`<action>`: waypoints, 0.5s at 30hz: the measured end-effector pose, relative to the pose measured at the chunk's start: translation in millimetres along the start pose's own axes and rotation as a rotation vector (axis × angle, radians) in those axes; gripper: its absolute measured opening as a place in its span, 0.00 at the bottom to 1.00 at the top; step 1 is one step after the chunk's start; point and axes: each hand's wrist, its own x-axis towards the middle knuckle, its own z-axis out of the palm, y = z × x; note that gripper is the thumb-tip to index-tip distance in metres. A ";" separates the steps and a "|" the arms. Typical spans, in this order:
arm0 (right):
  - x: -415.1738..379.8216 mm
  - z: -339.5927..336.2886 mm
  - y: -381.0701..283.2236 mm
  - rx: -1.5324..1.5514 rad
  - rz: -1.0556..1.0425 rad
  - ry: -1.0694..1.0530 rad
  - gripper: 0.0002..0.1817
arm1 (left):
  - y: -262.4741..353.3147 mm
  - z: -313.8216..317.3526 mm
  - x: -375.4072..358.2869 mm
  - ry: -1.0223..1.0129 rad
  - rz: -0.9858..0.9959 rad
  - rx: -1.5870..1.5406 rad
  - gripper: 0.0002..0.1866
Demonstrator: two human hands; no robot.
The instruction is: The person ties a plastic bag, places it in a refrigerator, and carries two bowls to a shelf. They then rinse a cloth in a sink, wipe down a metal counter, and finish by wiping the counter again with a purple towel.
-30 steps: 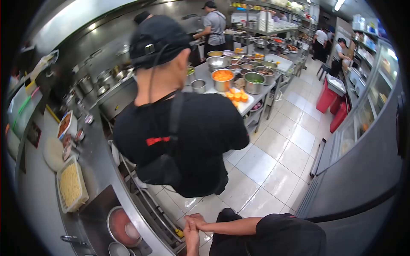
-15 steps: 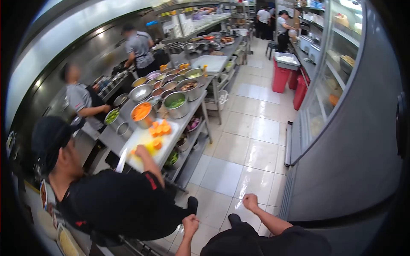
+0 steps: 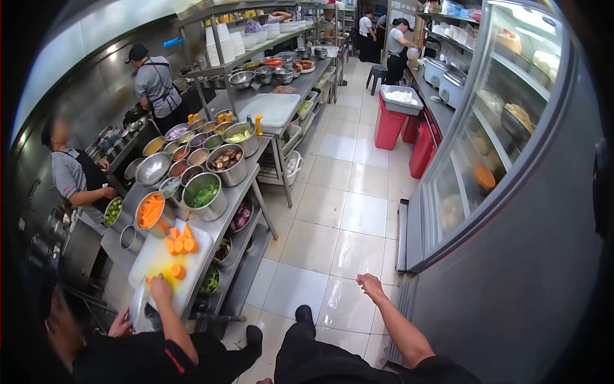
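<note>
Right grip (image 3: pixel 369 287) hangs half-curled; pots (image 3: pixel 213 212) hold carrots (image 3: pixel 151 210), greens (image 3: pixel 204 195).

a grey tub (image 3: pixel 400 107) atop a red bin (image 3: pixel 389 129), a dark stool (image 3: pixel 378 72) beyond, two pale cookers (image 3: pixel 451 94)

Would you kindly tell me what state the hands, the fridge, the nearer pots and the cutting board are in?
Right hand: apparently empty, fingers partly curled.
Left hand: barely in view, state unclear.
Glass-fronted fridge: lit, stocked.
Pot of cut carrots: well filled.
Pot of greens: well filled.
Cutting board: in use, holding carrot chunks.
</note>
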 end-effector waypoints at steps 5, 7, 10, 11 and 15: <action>51.2 -44.9 65.3 -0.408 0.061 0.167 0.17 | -59.4 -9.8 52.1 0.041 0.168 0.267 0.12; 56.1 -64.2 147.8 -0.610 0.139 0.291 0.15 | 87.5 56.5 -9.5 -0.484 0.158 -0.264 0.12; 22.3 -89.1 236.2 -0.643 0.633 -0.188 0.14 | 296.3 -46.8 -7.0 -0.886 0.404 -0.477 0.13; 8.6 -83.1 324.7 -0.828 0.536 -0.401 0.11 | 322.8 79.7 19.1 -0.836 0.244 -0.619 0.10; -74.0 -56.3 224.0 -0.695 0.477 -0.306 0.09 | 424.7 2.7 217.2 -0.752 0.198 -0.725 0.15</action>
